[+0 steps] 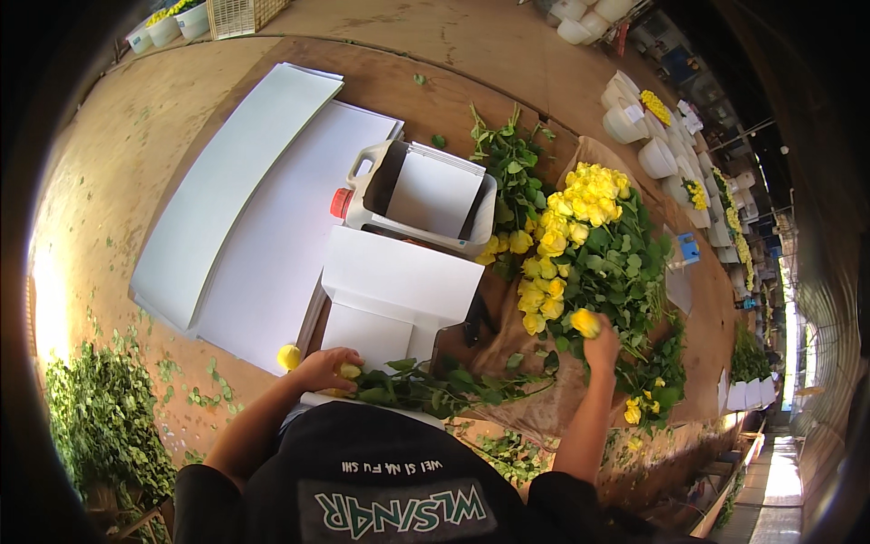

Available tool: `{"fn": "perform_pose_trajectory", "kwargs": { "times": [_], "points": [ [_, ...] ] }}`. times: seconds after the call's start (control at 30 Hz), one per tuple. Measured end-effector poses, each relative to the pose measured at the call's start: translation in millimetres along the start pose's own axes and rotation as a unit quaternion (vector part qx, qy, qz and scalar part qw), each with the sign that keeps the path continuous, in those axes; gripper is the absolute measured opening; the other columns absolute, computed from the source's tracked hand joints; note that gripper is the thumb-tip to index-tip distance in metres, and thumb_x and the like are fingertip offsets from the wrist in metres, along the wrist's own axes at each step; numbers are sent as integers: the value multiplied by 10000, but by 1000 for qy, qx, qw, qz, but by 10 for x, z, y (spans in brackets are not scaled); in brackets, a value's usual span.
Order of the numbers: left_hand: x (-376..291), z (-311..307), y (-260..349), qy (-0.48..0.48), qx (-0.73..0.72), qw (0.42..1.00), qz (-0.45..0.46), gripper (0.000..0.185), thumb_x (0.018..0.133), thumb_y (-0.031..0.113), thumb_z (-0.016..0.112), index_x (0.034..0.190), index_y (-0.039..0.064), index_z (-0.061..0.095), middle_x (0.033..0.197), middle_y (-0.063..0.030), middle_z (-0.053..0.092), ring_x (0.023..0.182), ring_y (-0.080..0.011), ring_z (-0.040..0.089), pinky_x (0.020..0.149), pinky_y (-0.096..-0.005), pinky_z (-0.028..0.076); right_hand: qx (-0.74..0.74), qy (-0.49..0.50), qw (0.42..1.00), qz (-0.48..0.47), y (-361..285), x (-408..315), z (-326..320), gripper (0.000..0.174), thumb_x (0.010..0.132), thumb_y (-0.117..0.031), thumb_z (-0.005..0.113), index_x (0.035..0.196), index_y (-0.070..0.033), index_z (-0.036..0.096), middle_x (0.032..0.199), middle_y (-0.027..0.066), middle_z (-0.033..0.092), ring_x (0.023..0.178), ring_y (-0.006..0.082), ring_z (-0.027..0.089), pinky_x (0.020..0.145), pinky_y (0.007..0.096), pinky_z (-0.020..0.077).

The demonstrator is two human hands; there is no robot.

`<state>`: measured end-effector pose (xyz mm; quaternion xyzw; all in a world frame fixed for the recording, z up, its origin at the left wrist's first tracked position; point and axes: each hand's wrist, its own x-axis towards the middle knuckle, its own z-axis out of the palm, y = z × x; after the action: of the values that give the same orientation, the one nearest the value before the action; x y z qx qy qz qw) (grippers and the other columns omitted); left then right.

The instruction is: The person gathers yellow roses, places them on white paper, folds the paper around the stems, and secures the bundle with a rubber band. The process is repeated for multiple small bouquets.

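My left hand [327, 370] curls around a pale yellow rose head [350, 371] close to my body. Leafy rose stems [435, 389] run rightward from there, across the front of a folded white board [401, 272]. A single yellow rose head [289, 356] lies just left of that hand. In my right hand [601, 348] is another yellow rose [585, 323], slightly blurred; its stem is mostly hidden. Right behind it lies a big pile of yellow roses [554, 251], blooms to the left, leafy stems [618, 262] to the right.
Large white sheets [272, 251] are stacked at left. A cut-open plastic jug [360, 204] with a red cap holds white cards [435, 190]. More roses [513, 163] lie behind the jug. Cut foliage [102, 421] heaps at lower left. White buckets [625, 119] stand at far right.
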<state>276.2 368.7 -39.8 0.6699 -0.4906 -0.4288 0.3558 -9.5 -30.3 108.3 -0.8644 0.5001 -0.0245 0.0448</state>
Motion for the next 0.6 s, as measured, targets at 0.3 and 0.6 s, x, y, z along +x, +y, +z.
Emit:
{"fn": "perform_pose_trajectory", "kwargs": {
  "times": [0.3,0.6],
  "points": [
    [-2,-10,33,-13,-36,998,-48,473,646,256,740,1043,85,549,1085,-65,546,983,-219,537,850,-297,413,-18,-92,989,113,432,397,1227,648,733,29,564,1296,-176,317,1308,97,230,1046,305,466,737,394,468],
    [15,-22,28,-17,-34,998,-47,494,632,258,746,1060,99,557,1121,-76,531,998,-225,532,850,-299,416,291,222,928,-63,511,220,904,259,763,-77,592,1016,-41,551,1066,75,477,935,227,510,785,302,413]
  ]
}}
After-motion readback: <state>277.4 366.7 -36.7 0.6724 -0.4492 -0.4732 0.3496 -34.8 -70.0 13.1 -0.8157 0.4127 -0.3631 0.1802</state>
